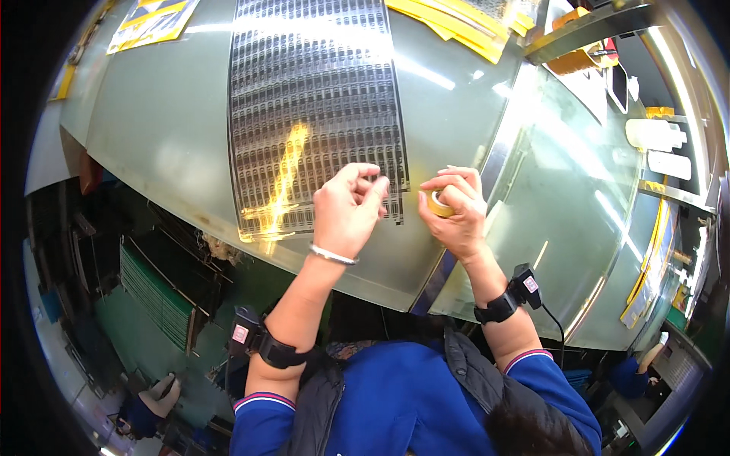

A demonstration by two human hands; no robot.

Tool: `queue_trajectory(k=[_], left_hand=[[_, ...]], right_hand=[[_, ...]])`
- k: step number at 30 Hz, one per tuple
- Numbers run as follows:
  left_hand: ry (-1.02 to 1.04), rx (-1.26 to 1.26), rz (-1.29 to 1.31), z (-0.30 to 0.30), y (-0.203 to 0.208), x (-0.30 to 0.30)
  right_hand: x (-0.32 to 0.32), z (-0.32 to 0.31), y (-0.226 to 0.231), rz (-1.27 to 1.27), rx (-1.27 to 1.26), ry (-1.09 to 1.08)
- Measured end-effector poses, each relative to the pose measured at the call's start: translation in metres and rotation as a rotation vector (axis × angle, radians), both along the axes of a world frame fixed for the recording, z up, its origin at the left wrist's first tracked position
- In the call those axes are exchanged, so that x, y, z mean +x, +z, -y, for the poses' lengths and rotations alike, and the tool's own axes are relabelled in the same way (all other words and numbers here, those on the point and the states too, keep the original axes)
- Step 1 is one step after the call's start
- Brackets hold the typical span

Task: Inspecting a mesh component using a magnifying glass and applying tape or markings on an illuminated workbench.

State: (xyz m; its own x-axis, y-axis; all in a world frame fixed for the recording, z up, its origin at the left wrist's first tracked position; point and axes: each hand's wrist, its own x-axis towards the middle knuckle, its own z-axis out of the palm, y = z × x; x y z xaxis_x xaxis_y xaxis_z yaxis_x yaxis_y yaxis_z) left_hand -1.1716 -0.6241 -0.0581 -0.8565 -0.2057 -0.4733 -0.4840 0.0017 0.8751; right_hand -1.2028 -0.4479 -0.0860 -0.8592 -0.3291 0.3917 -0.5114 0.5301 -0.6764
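A long dark film sheet (315,114) with rows of small repeated patterns lies flat on the glass-topped table (167,144). Over its near right corner is my left hand (350,209), fingers curled and thumb against the fingertips. Whatever may be between those fingertips is too small to make out. Just right of the sheet's edge, my right hand (458,213) is closed around a small roll of yellowish tape (439,204). The two hands are a short way apart. Glare from the lights crosses the film and the glass.
Yellow-edged sheets (464,23) lie at the far right of the film, and another yellow-and-white sheet (156,23) at the far left. A metal strip (498,144) runs along the glass. White bottles (655,135) stand at right. Below left is a green rack (156,292); other people are in the background.
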Motion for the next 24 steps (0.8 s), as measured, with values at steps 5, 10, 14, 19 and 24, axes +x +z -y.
queue_trajectory(k=[5,10,14,19,24], left_hand=[[-0.094,0.101,0.172,-0.019,-0.006,-0.015],[-0.090,0.112,0.197,-0.027,-0.004,-0.024],[-0.052,0.107,0.187,-0.030,0.000,-0.025],[-0.022,0.111,0.184,-0.030,0.004,-0.026],[-0.023,0.089,0.176,-0.035,0.010,-0.027]], right_hand=[[-0.004,-0.009,0.000,0.048,-0.033,0.014],[-0.009,-0.014,0.004,0.063,-0.064,0.010],[-0.009,-0.017,0.004,0.052,-0.057,0.038],[-0.017,-0.019,0.010,-0.112,0.023,0.177],[-0.035,-0.038,0.027,-0.235,0.170,0.625]])
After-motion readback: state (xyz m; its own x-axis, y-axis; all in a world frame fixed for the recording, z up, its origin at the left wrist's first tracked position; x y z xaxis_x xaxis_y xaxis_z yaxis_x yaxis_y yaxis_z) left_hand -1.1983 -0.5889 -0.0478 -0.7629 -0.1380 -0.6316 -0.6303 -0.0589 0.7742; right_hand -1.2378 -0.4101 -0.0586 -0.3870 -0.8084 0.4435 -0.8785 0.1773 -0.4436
